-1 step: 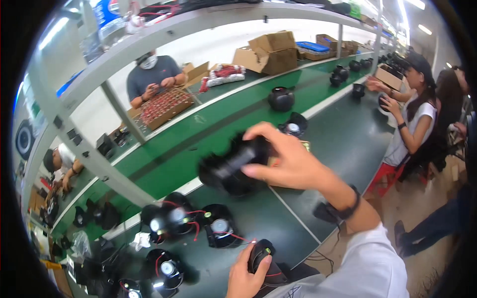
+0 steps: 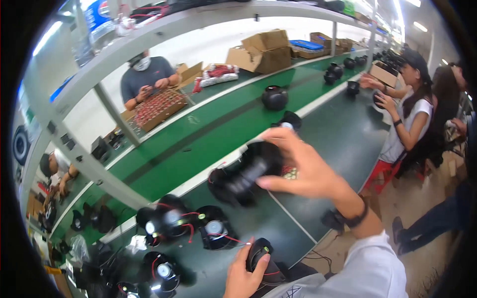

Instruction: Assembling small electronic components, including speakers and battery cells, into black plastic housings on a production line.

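Note:
My right hand (image 2: 318, 174) is raised over the bench, its thumb and fingers closed round a black plastic housing (image 2: 248, 171) that is smeared by motion. Low in the view, my left hand (image 2: 242, 279) grips a black rounded shell (image 2: 261, 256) with a red wire and a small yellow-green piece on it. A black housing with a round silver speaker magnet (image 2: 214, 227) lies just beyond my left hand, red wires running from it. Further left are another such speaker housing (image 2: 164, 270) and a cluster of black housings (image 2: 171, 216).
A green conveyor belt (image 2: 218, 124) carries a round black housing (image 2: 275, 98). A box of small red parts (image 2: 285, 172) is partly hidden behind my right hand. A grey metal frame post (image 2: 89, 161) rises at left. Co-workers sit across the belt and at right.
My right hand and the black housing have shifted slightly right and down. The whole view has moved a little; my left hand keeps its grip on the shell.

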A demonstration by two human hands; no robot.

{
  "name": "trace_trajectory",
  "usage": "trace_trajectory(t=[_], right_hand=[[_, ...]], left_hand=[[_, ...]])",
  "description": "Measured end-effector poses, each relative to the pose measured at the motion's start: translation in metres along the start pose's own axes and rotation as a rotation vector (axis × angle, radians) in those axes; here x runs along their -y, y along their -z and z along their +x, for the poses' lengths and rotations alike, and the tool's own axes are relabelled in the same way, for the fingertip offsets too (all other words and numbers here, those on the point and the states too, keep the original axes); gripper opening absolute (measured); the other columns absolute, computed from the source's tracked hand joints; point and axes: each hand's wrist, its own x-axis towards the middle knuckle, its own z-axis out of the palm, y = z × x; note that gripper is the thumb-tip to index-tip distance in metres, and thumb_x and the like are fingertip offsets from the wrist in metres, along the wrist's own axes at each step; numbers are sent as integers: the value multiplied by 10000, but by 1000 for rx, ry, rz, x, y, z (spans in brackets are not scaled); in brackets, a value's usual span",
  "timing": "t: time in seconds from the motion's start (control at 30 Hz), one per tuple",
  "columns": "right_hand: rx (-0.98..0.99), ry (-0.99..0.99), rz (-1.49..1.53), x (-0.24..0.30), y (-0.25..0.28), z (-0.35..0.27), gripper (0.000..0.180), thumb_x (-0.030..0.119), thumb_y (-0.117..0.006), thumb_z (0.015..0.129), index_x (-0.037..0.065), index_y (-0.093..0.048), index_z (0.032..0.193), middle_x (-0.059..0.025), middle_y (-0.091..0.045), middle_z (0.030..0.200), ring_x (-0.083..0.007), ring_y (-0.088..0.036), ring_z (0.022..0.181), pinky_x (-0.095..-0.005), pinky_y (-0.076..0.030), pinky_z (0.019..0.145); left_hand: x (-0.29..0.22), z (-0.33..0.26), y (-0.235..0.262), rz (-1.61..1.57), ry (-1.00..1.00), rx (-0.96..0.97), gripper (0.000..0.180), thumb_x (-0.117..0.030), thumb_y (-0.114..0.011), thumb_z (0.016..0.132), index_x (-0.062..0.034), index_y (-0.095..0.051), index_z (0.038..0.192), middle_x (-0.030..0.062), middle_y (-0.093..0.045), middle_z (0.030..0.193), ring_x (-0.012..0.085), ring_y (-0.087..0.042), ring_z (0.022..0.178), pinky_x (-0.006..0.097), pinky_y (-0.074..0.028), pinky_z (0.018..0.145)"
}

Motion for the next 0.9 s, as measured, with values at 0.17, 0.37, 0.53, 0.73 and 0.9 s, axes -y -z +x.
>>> trace_trajectory(t=[0.17, 0.37, 0.53, 0.73, 0.9], right_hand=[[-216, -402, 416, -22, 29, -140, 808, 102, -880, 887, 99, -393, 1532, -175, -622, 1360, -229, -648, 1225, -384, -515, 1074], [-232, -535, 194, -49, -22, -164, 541, 79, -864, 891, 59, -692, 1404, -76, -601, 1215, -175, -615, 1140, -314, -498, 1028], [-280, -551, 423, -67, -40, -165, 534, 42, -826, 906, 24, -672, 1417, -98, -644, 1268, -183, -640, 1209, -329, -490, 1089], [-170, -498, 445, -60, -43, -164, 505, 123, -819, 934, 4, -661, 1398, -127, -705, 1337, -211, -650, 1270, -367, -496, 1126], [-205, -457, 547, -68, -48, -170, 454, 28, -727, 935, -9, -659, 1382, -137, -699, 1347, -238, -650, 1289, -387, -487, 1133]], left_hand=[[-16, 36, -18, 318, -169, 91, 635, -404, -689, 1038, -11, -532, 1512, 264, -678, 1295, 432, -686, 1170, 475, -545, 1008], [-21, 84, -37, 140, -98, 223, 535, -99, -704, 995, -14, -569, 1506, 177, -659, 1348, 278, -595, 1358, 378, -414, 1172], [-12, 92, -41, -92, -74, 308, 574, -27, -726, 970, 2, -541, 1513, 167, -622, 1426, 247, -584, 1348, 371, -430, 1167], [-24, 83, -39, -161, -65, 307, 571, -113, -683, 954, 52, -538, 1482, 204, -632, 1441, 321, -583, 1386, 443, -426, 1194], [-18, 87, -33, -95, -74, 414, 497, -203, -639, 1061, 5, -540, 1501, 203, -623, 1443, 317, -585, 1341, 425, -420, 1182]])
